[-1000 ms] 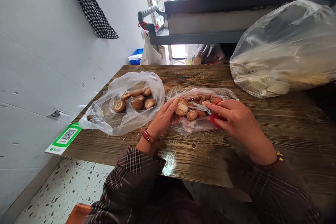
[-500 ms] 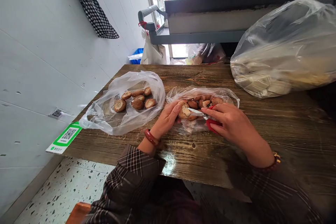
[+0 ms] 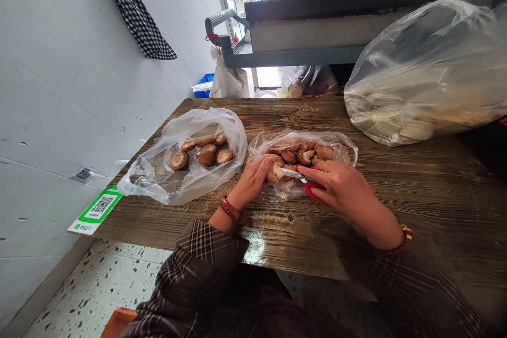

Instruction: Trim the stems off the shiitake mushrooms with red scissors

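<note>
My left hand (image 3: 257, 171) is closed on a brown mushroom (image 3: 275, 171), its pale underside and stem turned toward the right. In my right hand (image 3: 336, 182) are red-handled scissors (image 3: 292, 173), their blades at the mushroom's stem. The blades look closed or nearly so. Under and behind both hands lies a clear plastic bag (image 3: 344, 142) with several brown mushrooms (image 3: 306, 156) in it. To the left, an opened white plastic bag (image 3: 178, 190) holds several more mushrooms (image 3: 206, 157), mostly cap up.
A large clear bag (image 3: 420, 90) of pale contents stands at the table's back right. A green and white QR code card (image 3: 97, 211) lies at the left corner of the wooden table (image 3: 269, 237). Behind the table is a grey metal frame (image 3: 293, 57).
My right hand has moved slightly left, and the scissor blades have closed at the mushroom stem. My left hand keeps its hold. The whole view has shifted a little.
</note>
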Demonstrator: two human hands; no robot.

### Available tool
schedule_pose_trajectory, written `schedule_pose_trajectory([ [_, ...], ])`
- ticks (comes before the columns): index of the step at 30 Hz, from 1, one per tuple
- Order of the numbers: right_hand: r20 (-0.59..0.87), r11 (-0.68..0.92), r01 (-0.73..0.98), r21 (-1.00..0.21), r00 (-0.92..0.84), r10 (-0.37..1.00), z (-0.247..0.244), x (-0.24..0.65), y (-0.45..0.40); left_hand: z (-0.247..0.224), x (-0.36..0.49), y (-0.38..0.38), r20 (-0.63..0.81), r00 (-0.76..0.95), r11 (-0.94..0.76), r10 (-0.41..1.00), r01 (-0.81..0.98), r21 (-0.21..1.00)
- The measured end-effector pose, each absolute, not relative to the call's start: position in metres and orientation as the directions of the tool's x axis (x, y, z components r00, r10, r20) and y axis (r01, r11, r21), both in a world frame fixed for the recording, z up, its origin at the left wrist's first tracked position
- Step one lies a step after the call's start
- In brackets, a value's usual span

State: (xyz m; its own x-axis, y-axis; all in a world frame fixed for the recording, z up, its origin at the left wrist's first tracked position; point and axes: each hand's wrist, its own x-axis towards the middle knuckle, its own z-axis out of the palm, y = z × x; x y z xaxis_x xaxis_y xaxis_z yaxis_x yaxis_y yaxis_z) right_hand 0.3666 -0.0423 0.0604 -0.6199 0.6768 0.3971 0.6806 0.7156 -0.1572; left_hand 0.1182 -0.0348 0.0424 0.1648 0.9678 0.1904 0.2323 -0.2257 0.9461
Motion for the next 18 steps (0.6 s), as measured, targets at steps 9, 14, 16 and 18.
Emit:
schedule_pose_trajectory([
  [9,0.416,0.653,0.663,-0.367,-0.511,0.752,0.052,0.37,-0.037,0.038,0.114,-0.032,0.009,0.165,0.014,0.986,-0.137,0.991],
  [14,0.514,0.55,0.495,-0.672,-0.222,0.828,0.043,0.364,-0.03,0.043,0.12,-0.032,0.052,0.229,0.025,0.972,-0.322,0.947],
  [16,0.484,0.506,0.408,-0.76,-0.163,0.859,0.038,0.357,-0.029,0.043,0.124,-0.034,0.083,0.279,0.011,0.957,-0.318,0.948],
  [18,0.445,0.461,0.326,-0.826,-0.125,0.887,0.034,0.349,-0.03,0.041,0.128,-0.035,0.116,0.335,-0.008,0.935,-0.305,0.952],
])
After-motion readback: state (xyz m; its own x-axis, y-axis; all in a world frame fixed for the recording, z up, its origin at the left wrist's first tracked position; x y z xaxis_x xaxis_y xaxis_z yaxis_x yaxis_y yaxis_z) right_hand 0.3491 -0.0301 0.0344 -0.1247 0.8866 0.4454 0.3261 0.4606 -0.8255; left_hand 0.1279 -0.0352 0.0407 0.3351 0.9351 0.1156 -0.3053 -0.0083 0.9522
